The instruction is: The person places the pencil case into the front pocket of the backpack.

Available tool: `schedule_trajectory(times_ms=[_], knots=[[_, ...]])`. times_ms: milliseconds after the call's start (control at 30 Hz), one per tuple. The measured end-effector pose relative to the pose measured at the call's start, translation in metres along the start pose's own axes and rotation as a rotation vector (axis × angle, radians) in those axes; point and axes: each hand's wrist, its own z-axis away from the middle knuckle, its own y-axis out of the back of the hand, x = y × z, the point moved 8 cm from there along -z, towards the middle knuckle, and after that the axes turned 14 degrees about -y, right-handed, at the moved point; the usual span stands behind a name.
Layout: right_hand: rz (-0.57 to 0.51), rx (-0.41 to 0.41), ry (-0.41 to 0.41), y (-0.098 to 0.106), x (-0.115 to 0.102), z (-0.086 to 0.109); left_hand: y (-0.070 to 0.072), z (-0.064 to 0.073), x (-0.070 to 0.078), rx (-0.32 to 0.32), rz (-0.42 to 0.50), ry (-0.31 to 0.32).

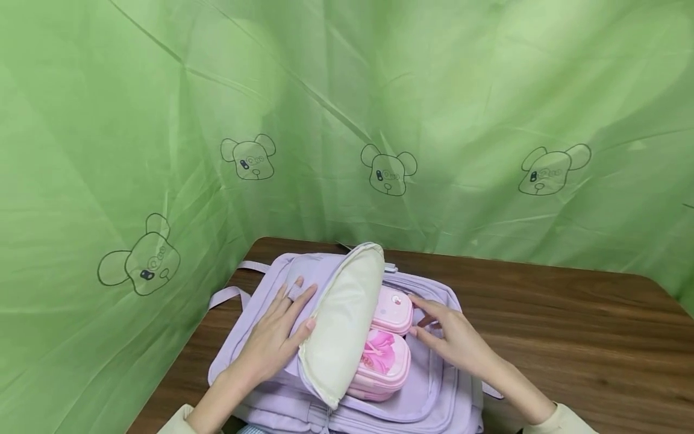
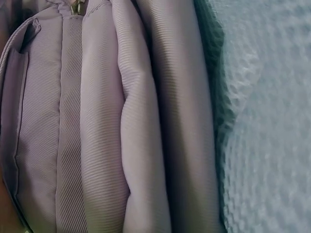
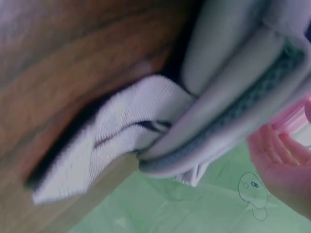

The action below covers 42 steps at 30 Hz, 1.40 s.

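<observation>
A lilac backpack (image 1: 311,265) lies on the table, its front pocket opened so the cream lining of the flap (image 1: 347,319) shows. Two pink zippered cases sit partly under that flap: an upper case (image 1: 393,310) with a small emblem, and a lower case (image 1: 387,371) with a bright pink bow-like print. My left hand (image 1: 273,337) rests on the flap's outer side, fingers spread, thumb at its edge. With thumb and fingertips, my right hand (image 1: 458,337) holds the right end of the upper case. In the right wrist view its fingers meet pink material (image 3: 294,116).
The wooden table (image 1: 569,337) extends to the right. Green curtains (image 1: 461,90) with bear-head drawings surround its back and left side. Backpack straps (image 1: 228,295) stick out at the left; another strap (image 3: 131,107) shows in the right wrist view. Light blue textured fabric (image 2: 272,121) borders the bag.
</observation>
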Motion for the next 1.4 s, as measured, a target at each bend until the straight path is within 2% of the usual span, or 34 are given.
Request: schedule_trajectory(times_ms=[100, 167, 300, 567, 733, 867, 967, 1167, 1400], knots=[[0.111, 0.037, 0.050, 0.007, 0.001, 0.006, -0.001, 0.001, 0.000, 0.011, 0.002, 0.007], [0.176, 0.067, 0.052, 0.012, 0.006, 0.010, -0.002, 0.003, 0.000, 0.012, 0.007, 0.019], [0.263, 0.081, -0.014, 0.019, 0.024, 0.016, -0.002, 0.007, 0.000, 0.018, 0.010, 0.050], [0.341, 0.038, -0.222, 0.041, 0.074, 0.035, -0.003, 0.005, -0.001, 0.023, 0.013, 0.055], [0.433, 0.022, -0.368, 0.058, 0.111, 0.050, -0.002, 0.003, -0.003, 0.021, 0.009, 0.058], [0.482, -0.033, -0.511, 0.066, 0.140, 0.065, -0.001, 0.004, -0.005, 0.021, 0.009, 0.065], [0.512, -0.071, -0.580, 0.069, 0.155, 0.074, 0.001, 0.005, -0.005, 0.028, 0.014, 0.068], [0.546, -0.071, -0.594, 0.070, 0.161, 0.082, 0.001, 0.004, -0.004, 0.036, 0.024, 0.057], [0.551, -0.109, -0.625, 0.057, 0.169, 0.090, 0.000, 0.002, -0.002, 0.042, 0.033, 0.043]])
